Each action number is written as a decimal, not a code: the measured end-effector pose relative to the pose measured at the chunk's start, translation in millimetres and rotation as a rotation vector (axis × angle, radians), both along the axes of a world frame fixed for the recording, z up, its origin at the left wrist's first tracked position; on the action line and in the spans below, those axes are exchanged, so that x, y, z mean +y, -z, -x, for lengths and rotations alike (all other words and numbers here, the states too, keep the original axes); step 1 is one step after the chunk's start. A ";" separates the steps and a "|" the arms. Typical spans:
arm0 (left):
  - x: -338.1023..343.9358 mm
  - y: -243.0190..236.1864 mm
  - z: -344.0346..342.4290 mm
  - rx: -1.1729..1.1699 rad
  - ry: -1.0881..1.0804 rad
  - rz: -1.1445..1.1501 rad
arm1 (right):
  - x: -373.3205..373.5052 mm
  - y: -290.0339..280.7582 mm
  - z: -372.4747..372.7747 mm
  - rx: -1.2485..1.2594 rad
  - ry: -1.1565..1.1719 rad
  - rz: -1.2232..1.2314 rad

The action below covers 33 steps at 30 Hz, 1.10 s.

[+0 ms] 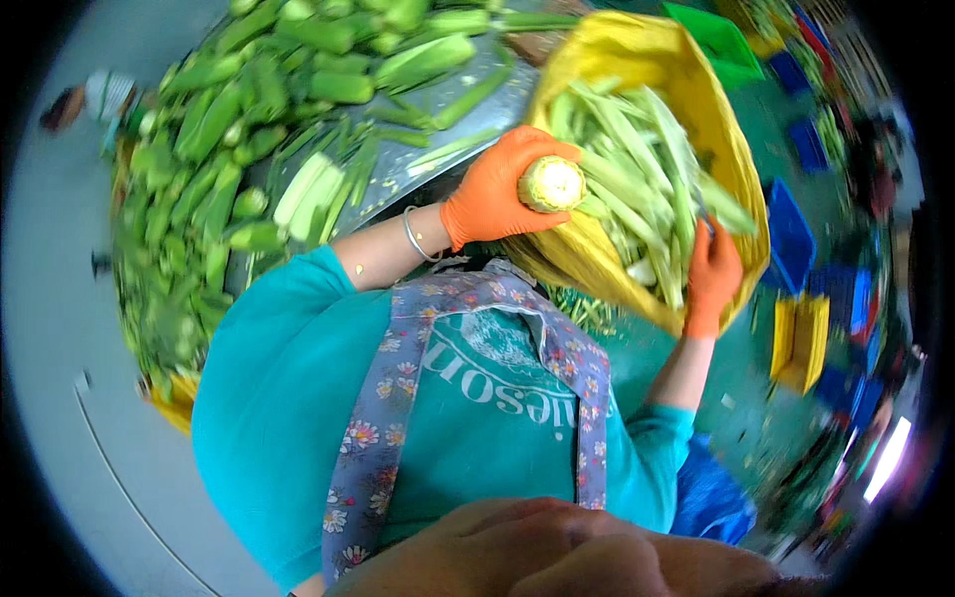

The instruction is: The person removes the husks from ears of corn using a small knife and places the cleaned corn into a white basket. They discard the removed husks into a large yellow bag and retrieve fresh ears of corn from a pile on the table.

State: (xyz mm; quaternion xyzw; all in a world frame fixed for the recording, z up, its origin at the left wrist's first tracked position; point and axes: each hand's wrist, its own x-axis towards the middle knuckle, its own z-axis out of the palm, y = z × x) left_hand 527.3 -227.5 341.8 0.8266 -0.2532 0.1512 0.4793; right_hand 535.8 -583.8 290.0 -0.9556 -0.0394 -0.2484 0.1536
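Note:
My left hand [497,194], in an orange glove, is wrapped round an ear of corn [553,185]. The pale cut end of the ear faces up, and green husk trails from it over the open yellow sack [662,45]. At the sack's right side my right hand [714,277], also gloved in orange, is closed on a small thin grey tool [703,211], mostly hidden by the fingers; its kind is unclear. Long strips of pale green husk [637,149] fill the sack between my hands, some close by the right fingers.
A big heap of unhusked corn [214,119] covers the metal table [497,90] on the left. Loose husk leaves [310,194] lie near its edge. Blue crates [791,234], a yellow crate [799,343] and a green crate [716,45] stand on the right. Another person [104,95] is at the far left.

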 end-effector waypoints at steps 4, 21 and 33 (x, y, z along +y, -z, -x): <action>60.6 -9.9 21.2 0.046 -0.304 -0.065 | 6.3 -4.9 5.9 0.066 -0.069 -0.241; 329.1 39.0 92.1 0.578 -0.946 -1.021 | 121.1 -42.4 18.9 0.366 -0.144 -0.250; 343.5 105.5 -1.1 0.536 -0.836 -0.070 | 183.9 -51.0 27.7 0.291 -0.195 -0.297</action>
